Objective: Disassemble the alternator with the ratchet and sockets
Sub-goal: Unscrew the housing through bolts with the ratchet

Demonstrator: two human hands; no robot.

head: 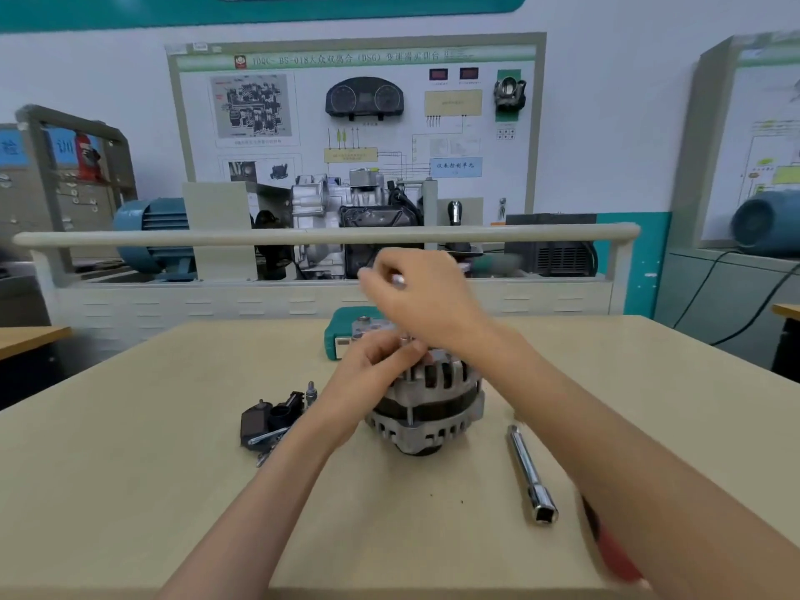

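The silver and black alternator (428,404) stands in the middle of the wooden table (130,426). My left hand (372,365) rests on its upper left side, with the fingers curled against the housing near a small bolt on top. Above the alternator, my right hand (420,296) is blurred and grips a small chrome tool; I cannot tell what kind it is. A chrome extension bar (531,472) lies on the table right of the alternator.
Removed black parts and bolts (275,420) lie left of the alternator. A green socket case (346,329) sits behind it. A red-handled tool (614,552) shows under my right forearm. A training bench with a gearbox (346,227) stands beyond the table.
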